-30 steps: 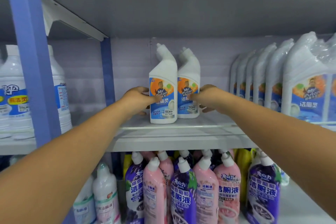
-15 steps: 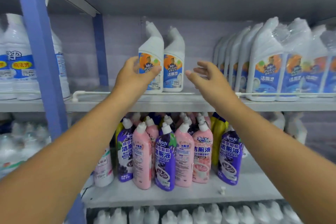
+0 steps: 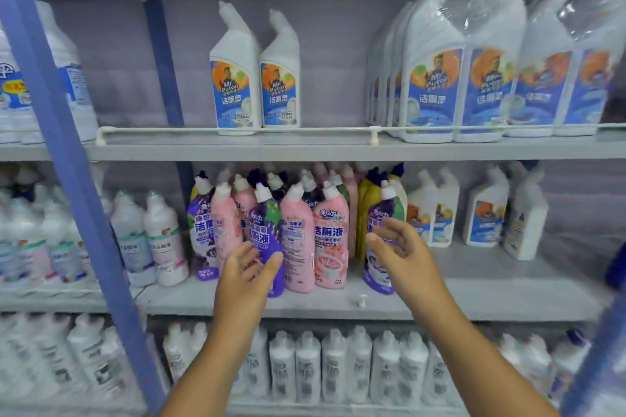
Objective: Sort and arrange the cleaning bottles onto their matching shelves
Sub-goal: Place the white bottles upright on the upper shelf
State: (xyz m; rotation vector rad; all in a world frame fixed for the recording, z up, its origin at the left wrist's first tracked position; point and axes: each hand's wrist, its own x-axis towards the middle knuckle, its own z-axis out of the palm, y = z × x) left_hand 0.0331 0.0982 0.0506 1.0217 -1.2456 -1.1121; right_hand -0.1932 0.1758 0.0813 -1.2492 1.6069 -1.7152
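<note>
My left hand point(image 3: 249, 269) released, my right hand point(image 3: 401, 252) released, both before pink and purple bottles point(image 3: 298, 237), 2 white bottles point(image 3: 255, 78) on upper shelf point(image 3: 305, 149)

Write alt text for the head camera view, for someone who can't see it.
Two open, empty hands, left hand and right hand, reach toward pink and purple toilet-cleaner bottles crowded on the middle shelf. Above, two white Mr Puton bottles stand side by side.

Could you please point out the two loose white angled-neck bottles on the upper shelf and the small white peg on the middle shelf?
Two loose white angled-neck bottles point(image 3: 254, 91): head view, left bottle's label.
Small white peg point(image 3: 362, 300): head view, its stem.
</note>
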